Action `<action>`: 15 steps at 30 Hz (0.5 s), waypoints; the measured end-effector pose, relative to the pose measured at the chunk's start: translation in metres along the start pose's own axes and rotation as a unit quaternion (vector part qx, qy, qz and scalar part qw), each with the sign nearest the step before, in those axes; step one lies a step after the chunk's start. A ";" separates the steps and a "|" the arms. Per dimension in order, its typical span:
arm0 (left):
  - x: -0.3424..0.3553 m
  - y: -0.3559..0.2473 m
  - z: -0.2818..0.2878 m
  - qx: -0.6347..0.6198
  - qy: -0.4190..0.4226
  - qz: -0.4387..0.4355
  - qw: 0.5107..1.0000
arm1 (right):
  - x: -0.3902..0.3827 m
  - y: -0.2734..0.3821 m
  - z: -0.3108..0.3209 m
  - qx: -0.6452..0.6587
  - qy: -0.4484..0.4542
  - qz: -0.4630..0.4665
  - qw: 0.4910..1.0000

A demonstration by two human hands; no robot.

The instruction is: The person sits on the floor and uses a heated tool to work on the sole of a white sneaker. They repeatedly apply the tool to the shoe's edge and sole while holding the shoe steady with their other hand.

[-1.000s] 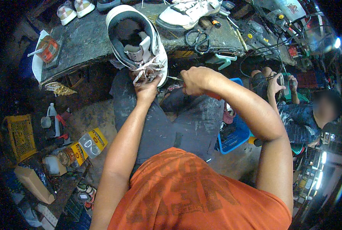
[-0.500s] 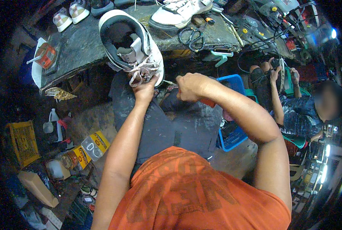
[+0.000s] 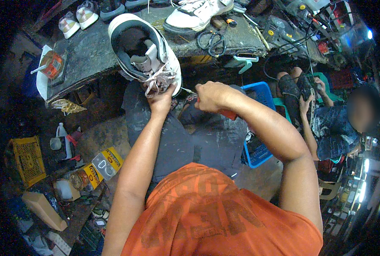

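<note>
At the near edge of the table (image 3: 85, 57), the shoe (image 3: 170, 62) is gripped near its toe by your left hand (image 3: 162, 100); your right hand (image 3: 213, 97) is closed round a thin tool (image 3: 189, 91) aimed at the shoe's side, contact unclear. Should the one-handed grip twist, the tip could skid and jab your left hand.

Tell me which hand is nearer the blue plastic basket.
Right: the right hand is left of the blue plastic basket; the left hand is farther left, on the white lace-up shoe.
</note>
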State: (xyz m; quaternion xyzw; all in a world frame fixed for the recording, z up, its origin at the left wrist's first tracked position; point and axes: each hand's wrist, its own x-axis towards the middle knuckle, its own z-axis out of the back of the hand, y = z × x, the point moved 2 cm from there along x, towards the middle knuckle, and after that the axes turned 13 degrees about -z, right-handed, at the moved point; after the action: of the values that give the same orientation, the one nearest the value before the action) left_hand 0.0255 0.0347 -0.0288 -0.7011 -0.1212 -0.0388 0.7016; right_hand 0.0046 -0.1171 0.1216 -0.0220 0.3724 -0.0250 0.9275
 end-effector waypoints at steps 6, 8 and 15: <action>0.000 0.003 -0.001 0.053 0.006 0.022 0.998 | 0.004 0.007 -0.015 0.024 0.039 -0.003 0.999; -0.001 0.002 -0.001 0.051 -0.009 -0.003 0.999 | 0.004 0.010 -0.019 0.039 0.045 0.000 0.998; -0.003 0.012 -0.005 0.061 -0.006 -0.036 0.997 | 0.001 0.015 -0.022 0.061 0.051 0.004 0.997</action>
State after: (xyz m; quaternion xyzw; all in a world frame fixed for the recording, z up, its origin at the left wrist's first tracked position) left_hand 0.0263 0.0299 -0.0411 -0.6525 -0.1528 -0.0522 0.7404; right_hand -0.0088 -0.1026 0.1040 0.0372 0.4171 -0.0453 0.9070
